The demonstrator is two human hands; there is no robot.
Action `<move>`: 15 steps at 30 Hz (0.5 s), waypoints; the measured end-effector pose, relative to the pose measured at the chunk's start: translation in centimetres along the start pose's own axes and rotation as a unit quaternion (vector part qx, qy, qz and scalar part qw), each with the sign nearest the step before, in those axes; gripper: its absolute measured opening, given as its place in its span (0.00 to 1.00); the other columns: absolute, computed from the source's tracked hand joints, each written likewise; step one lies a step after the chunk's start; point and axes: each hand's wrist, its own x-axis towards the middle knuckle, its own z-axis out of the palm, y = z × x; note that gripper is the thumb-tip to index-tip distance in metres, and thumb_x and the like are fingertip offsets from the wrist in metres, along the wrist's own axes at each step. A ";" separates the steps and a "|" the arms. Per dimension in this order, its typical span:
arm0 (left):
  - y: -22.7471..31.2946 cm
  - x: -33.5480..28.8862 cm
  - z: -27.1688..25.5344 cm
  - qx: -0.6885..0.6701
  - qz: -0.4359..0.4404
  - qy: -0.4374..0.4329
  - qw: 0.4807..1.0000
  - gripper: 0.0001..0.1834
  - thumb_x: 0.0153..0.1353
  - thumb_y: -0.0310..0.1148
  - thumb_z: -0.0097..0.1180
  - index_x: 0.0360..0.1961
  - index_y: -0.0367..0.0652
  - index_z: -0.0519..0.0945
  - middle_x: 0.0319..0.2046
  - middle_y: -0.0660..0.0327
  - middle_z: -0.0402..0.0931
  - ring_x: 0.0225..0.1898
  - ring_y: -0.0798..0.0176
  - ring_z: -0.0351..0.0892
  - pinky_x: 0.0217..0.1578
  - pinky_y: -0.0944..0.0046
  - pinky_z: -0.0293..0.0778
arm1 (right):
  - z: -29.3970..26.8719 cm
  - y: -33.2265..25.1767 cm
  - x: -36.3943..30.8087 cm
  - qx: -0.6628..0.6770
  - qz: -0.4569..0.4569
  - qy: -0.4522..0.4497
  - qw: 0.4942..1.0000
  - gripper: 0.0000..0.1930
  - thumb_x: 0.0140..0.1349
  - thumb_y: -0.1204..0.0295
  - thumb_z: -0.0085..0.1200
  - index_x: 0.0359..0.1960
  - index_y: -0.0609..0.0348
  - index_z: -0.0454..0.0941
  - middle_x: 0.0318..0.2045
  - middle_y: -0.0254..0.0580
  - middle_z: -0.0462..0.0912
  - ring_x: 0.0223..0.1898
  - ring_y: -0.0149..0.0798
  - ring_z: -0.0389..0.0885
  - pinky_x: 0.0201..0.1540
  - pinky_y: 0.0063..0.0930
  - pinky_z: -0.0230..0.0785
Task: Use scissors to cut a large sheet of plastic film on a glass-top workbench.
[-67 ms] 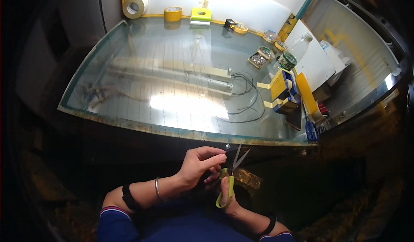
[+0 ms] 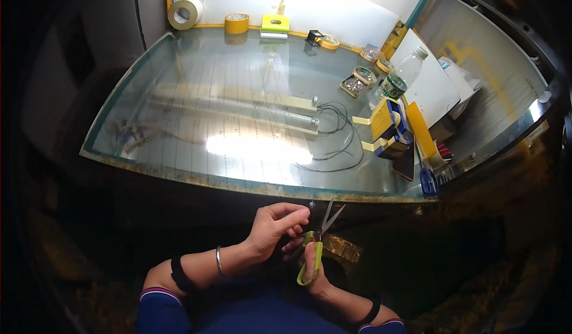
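1. A small clear piece point(image 2: 312, 204) was pinched between the thumb and forefinger of the left hand point(image 2: 279, 224), just short of the front edge of the glass surface point(image 2: 208, 48); its exact shape could not be told.
2. Green-handled scissors point(image 2: 319, 253) were gripped by the right hand point(image 2: 310, 260), with its thumb set through one loop; the blades were parted and pointed toward that edge.
3. For good control, the piece was judged best kept at the very fingertips, with the blades held clear of the left fingers and any closing done slowly.
4. The front edge was judged the nearest obstacle, as little room was left beyond the blade tips. A gold-brown object point(image 2: 344, 248) was partly lost in shadow beside the right hand.
5. Near the front right corner, blue-handled scissors point(image 2: 428, 182) were seen, with a yellow-and-blue tape dispenser point(image 2: 381, 122) farther along the right side.
6. By the far edge, a yellow tape roll point(image 2: 236, 25) and a lime-green device point(image 2: 275, 22) were set out.
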 end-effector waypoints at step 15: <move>-0.2 0.0 2.6 0.034 0.028 0.030 0.999 0.11 0.56 0.34 0.58 0.32 0.36 0.81 0.23 0.65 0.76 0.24 0.77 0.70 0.25 0.76 0.67 | 1.6 -0.9 1.5 -0.061 -0.042 0.080 0.994 0.19 0.66 0.48 0.26 0.30 0.48 0.60 0.22 0.23 0.56 0.22 0.20 0.53 0.23 0.16 0.48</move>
